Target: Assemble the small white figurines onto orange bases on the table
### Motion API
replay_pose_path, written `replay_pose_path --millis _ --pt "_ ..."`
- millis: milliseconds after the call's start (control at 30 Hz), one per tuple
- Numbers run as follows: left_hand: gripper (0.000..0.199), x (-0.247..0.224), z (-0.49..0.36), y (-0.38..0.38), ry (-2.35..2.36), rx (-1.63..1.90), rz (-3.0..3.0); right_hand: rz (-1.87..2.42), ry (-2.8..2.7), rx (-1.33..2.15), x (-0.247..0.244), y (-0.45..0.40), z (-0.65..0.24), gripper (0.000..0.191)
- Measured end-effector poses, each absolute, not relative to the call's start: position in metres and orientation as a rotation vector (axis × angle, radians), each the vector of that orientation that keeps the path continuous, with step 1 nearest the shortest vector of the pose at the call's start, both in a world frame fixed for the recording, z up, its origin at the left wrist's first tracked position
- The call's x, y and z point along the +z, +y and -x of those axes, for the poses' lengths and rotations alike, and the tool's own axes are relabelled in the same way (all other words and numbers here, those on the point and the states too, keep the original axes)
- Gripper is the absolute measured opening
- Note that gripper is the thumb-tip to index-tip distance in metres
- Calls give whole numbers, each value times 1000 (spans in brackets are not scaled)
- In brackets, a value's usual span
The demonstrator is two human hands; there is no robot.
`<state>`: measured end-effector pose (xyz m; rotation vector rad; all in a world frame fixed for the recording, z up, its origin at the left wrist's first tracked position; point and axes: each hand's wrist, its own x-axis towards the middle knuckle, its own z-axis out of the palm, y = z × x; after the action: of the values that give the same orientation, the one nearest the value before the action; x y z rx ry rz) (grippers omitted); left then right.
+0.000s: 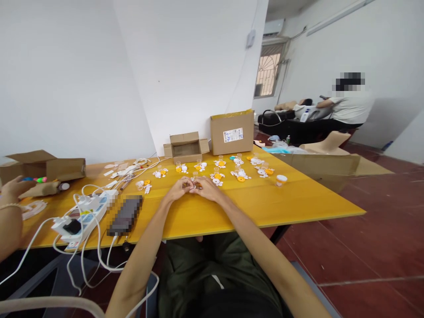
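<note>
Over the yellow table [232, 212], my left hand [179, 190] and my right hand [207, 189] meet with fingertips pinched together. Between them is something small and pale, mostly hidden by the fingers. Just beyond and to the right lie small piles of plastic parts: white pieces [217, 181], an orange disc [240, 179] and a clear cup [141, 184]. Several more piles of white and orange parts spread across the table's far side. A small clear cup with a white and orange top [281, 179] stands upright to the right, apart from my hands.
A phone [126, 215], a power strip [89, 221] and loose white cables lie left. Cardboard boxes [232, 132] [185, 152] stand at the back. Another person's hand [13, 190] holds colourful items at far left. A person [351, 104] sits at back right.
</note>
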<state>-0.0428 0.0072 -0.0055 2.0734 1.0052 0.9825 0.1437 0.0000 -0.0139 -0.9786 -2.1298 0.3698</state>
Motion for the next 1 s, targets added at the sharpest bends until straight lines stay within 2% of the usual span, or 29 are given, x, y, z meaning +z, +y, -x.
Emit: replay_pose_path --millis 500,1000 --pt "10 -4 42 3 977 912 -2015 954 -2221 352 -15 1 -146 18" --pt "22 -1 44 5 1005 911 -1951 920 -2269 301 -9 -3 -146 18"
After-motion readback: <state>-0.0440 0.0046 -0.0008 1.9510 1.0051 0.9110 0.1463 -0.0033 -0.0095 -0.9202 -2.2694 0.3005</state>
